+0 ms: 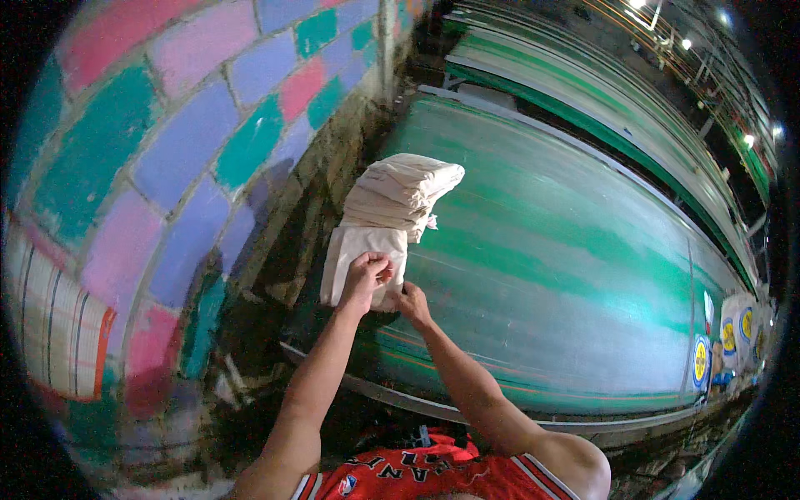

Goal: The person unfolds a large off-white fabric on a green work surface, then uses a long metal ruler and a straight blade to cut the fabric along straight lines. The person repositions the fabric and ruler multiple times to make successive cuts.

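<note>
Head view: cloth (341, 254) is lying at worktop's (542, 267) L edge, looking folded, not yet on stack (398, 190) behind. L hand (367, 279) is curling over cloth, R hand (412, 304) touching its edge; grips: can't tell.

Centre-left of frame: folded cream cloth (340, 262) lies flat on a long green bench (550, 283) with a worn, streaked surface. The left hand (369, 273), fingers curled, is over the cloth; the right hand (412, 303) is at its lower right corner, grip partly hidden. Directly above, adjoining: a thick stack of folded cream fabric (393, 196). Upper left: a wall of multicoloured painted blocks (187, 150). Lower left: a plaid sheet with orange edging (62, 308).
</note>
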The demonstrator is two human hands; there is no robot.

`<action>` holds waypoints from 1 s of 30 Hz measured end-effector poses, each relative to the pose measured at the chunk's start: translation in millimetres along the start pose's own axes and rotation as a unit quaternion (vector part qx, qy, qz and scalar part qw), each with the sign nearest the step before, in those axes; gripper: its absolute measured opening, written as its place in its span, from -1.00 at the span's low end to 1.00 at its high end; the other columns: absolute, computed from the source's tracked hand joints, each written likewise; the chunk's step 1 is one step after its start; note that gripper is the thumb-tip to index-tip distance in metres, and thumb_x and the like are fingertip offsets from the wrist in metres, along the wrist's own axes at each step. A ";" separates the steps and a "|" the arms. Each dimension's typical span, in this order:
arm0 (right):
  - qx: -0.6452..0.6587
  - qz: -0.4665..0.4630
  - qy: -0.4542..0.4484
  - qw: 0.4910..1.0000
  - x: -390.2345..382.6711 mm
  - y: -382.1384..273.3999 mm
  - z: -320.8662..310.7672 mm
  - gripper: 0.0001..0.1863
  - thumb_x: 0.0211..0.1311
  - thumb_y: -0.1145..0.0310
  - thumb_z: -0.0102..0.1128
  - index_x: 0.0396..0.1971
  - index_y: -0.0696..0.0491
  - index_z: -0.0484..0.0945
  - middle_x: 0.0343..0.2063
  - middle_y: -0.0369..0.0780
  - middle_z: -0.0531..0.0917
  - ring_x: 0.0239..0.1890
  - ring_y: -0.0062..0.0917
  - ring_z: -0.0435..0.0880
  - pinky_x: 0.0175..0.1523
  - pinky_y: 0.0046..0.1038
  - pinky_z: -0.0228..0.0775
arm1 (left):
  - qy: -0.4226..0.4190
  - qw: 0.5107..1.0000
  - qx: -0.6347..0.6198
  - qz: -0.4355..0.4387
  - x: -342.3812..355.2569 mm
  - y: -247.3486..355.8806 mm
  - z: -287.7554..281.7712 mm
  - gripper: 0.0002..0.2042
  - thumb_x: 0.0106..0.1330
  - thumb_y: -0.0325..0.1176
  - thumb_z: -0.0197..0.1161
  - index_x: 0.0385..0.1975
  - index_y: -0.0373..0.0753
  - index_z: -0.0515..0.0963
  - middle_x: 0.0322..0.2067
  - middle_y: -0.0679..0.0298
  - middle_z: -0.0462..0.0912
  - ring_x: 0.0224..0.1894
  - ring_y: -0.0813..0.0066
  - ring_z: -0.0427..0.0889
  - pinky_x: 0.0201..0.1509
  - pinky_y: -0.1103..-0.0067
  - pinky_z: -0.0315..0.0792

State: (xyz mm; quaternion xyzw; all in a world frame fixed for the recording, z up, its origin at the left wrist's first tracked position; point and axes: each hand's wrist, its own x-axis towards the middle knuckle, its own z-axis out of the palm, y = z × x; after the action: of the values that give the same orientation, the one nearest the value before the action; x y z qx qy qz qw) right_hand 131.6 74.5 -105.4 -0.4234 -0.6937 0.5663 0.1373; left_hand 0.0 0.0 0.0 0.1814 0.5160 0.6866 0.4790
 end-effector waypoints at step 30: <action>0.320 -0.003 0.123 0.939 45.6 -23.3 -94.0 -0.30 0.33 0.03 0.21 0.32 0.08 0.23 0.22 -0.13 0.40 0.23 -0.36 0.39 0.23 -0.18 0.28 | 0.236 0.968 0.020 -0.081 202.4 -0.5 -75.1 0.04 0.04 0.43 0.22 0.46 0.05 -0.04 0.41 0.16 0.09 0.37 0.05 0.17 0.20 -0.12 0.20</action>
State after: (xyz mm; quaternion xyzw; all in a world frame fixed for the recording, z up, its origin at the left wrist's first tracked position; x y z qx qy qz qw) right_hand 157.0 171.2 -67.4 -0.4212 -0.4549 0.7014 0.3518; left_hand -151.8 130.9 -80.3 -0.0187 0.6407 0.6586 0.3943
